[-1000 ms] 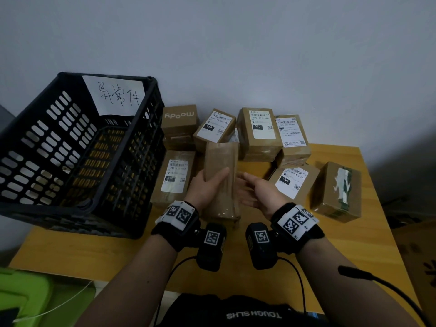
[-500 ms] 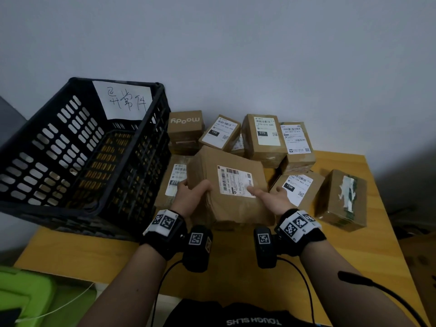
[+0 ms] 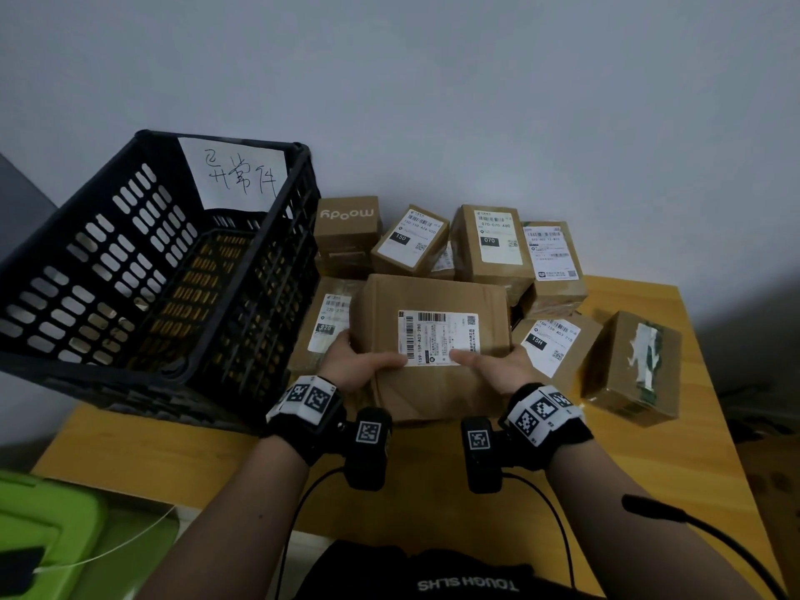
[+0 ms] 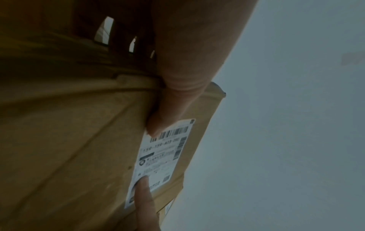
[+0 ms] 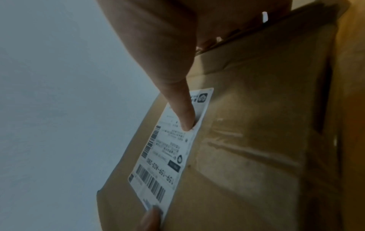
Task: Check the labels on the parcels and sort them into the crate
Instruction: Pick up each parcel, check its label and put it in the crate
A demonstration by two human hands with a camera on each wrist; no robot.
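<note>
I hold a flat brown cardboard parcel (image 3: 433, 296) up over the table with both hands, its white shipping label (image 3: 437, 337) facing me. My left hand (image 3: 359, 368) grips its left edge, thumb on the label's lower left corner. My right hand (image 3: 493, 365) grips the right edge, thumb on the label's lower right. In the wrist views the parcel (image 4: 69, 140) (image 5: 256, 125) fills the frame, with a thumb pressed on the label (image 4: 160, 161) (image 5: 168, 150). The black slotted crate (image 3: 143, 279) with a handwritten paper sign (image 3: 238, 175) stands tilted at the left.
Several labelled brown parcels lie against the wall behind the held one: a "moody" box (image 3: 346, 223), a "150" box (image 3: 409, 240), a "070" box (image 3: 493, 244). A taped box (image 3: 636, 365) sits at the right on the wooden table (image 3: 173, 452). A green bin (image 3: 47, 526) is lower left.
The parcel was edge-on between my hands a second ago. I have turned it flat so the label faces me, and lifted it slightly closer, with both thumbs now on the label.
</note>
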